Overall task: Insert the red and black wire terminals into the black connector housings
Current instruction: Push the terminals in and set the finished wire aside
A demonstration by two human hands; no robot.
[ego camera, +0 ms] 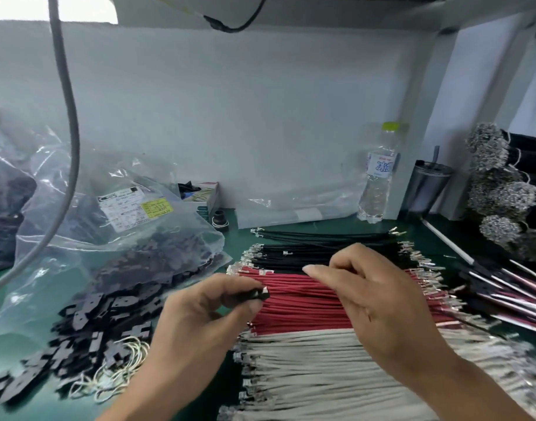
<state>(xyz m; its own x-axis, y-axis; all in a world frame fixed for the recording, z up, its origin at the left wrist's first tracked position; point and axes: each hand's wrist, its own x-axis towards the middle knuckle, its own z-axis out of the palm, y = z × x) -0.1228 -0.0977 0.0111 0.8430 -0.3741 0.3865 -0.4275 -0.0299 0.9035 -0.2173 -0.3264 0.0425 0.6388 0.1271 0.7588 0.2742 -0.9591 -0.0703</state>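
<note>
Hands hover over the red wire bundle (pixel 303 299), left hand (pixel 199 311) pinching a small black plastic connector housing (pixel 256 294), right hand (pixel 379 296) with fingers curled, its hold unclear.

two bare hands (pixel 206 311), bare forearms, long thumbnail.
</note>
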